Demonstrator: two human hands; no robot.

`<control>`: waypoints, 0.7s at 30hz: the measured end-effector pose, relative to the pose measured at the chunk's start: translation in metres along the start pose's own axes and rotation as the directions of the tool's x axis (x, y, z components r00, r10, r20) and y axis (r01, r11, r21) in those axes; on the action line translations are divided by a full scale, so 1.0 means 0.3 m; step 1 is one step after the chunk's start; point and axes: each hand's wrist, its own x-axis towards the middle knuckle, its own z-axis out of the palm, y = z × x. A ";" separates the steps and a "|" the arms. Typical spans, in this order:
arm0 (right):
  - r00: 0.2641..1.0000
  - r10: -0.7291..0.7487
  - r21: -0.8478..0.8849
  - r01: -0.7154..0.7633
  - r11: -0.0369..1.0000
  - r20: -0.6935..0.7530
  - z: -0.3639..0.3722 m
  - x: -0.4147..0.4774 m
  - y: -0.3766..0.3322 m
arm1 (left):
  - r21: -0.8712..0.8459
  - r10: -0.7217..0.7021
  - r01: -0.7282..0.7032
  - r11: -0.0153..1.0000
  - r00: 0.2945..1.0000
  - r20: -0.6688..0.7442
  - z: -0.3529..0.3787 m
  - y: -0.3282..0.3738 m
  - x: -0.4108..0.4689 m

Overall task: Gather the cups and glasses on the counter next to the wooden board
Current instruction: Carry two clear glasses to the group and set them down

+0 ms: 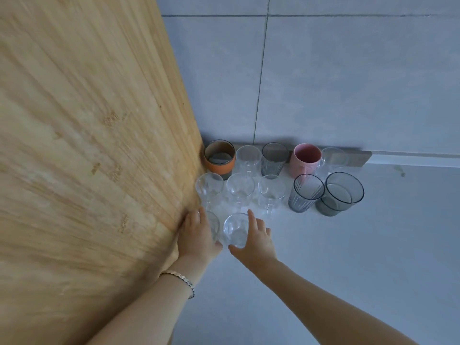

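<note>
A tall wooden board stands at the left. Beside it, cups and glasses stand in rows on the pale counter. The back row holds an orange-sleeved cup, a clear glass, a grey ribbed glass, a pink mug and another clear glass. In the middle row are three clear glasses, then a grey ribbed glass and a wide grey tumbler. My left hand grips a clear glass against the board. My right hand grips a second clear glass beside it.
A grey tiled wall rises behind the glasses, with a pale strip along its foot. The counter stretches to the right and toward me. My left wrist wears a thin bracelet.
</note>
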 end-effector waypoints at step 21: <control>0.934 0.260 -0.325 -0.173 0.930 0.246 -0.408 -0.229 0.483 | -0.090 0.284 -0.270 0.959 0.935 0.212 -0.113 0.437 -0.102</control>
